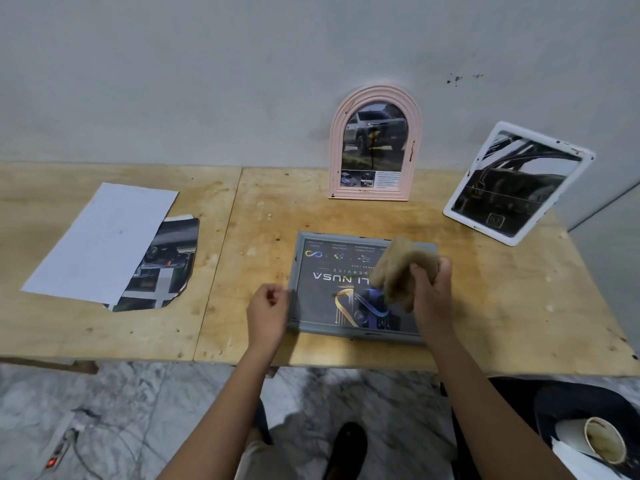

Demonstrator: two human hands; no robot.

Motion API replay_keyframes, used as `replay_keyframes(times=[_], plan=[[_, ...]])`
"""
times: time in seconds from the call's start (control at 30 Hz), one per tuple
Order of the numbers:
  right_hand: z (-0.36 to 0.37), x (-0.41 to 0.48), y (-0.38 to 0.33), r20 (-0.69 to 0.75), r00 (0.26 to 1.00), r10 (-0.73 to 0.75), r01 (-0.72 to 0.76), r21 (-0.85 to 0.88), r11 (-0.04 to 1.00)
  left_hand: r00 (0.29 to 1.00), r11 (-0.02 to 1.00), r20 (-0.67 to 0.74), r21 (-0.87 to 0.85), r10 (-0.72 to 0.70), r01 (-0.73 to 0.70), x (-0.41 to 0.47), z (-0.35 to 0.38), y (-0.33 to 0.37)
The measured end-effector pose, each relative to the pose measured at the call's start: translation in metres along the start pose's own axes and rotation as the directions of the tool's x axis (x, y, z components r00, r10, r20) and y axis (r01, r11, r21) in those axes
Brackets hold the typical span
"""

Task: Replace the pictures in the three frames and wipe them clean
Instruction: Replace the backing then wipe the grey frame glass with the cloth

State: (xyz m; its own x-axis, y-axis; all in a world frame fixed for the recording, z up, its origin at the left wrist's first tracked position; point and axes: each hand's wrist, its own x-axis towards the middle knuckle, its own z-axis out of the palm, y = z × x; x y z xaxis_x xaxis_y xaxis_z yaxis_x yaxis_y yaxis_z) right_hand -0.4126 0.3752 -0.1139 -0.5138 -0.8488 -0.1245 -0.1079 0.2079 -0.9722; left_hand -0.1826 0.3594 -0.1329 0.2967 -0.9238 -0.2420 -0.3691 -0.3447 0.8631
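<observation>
A grey rectangular frame (311,325) lies flat on the wooden table (502,306), holding a dark poster with gold lettering. My right hand (431,289) grips a tan cloth (401,271) that rests on the frame's glass. My left hand (268,313) is curled against the frame's left edge, steadying it. A pink arched frame (375,95) with a car picture leans on the wall behind. To its right, a white rectangular frame (457,211) with a dark picture stands tilted.
Loose pictures lie at the table's left: a white sheet (100,240) face down over a dark cut print (169,265). Off the table's right, a dark bin (571,400) holds a paper cup (604,439). A power strip (60,448) lies on the marble floor.
</observation>
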Motion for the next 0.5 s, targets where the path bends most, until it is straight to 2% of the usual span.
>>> replay_keyframes(times=[0.1,0.2,0.27,0.37,0.5], plan=[[0.008,0.0,-0.006,-0.056,0.993,-0.103,0.089,-0.217,0.972,1.0,0.99,0.017,0.143,0.016,-0.019,-0.004,-0.004,-0.041],[0.032,-0.009,-0.008,0.066,0.943,-0.326,0.322,-0.419,0.849,0.999,0.983,0.022,0.182,0.028,-0.032,-0.005,0.001,-0.056],[0.056,-0.013,-0.004,0.242,0.872,-0.426,0.49,-0.435,0.755,0.997,0.981,0.022,0.179,0.07,-0.073,-0.006,0.003,-0.058],[0.091,-0.018,0.01,0.458,0.768,-0.448,0.633,-0.434,0.641,0.992,0.985,-0.013,0.12,0.123,-0.121,-0.007,0.002,-0.061],[0.129,-0.018,0.014,0.442,0.74,-0.508,0.672,-0.438,0.597,0.99,0.983,-0.004,0.122,0.138,-0.137,-0.002,-0.001,-0.069]])
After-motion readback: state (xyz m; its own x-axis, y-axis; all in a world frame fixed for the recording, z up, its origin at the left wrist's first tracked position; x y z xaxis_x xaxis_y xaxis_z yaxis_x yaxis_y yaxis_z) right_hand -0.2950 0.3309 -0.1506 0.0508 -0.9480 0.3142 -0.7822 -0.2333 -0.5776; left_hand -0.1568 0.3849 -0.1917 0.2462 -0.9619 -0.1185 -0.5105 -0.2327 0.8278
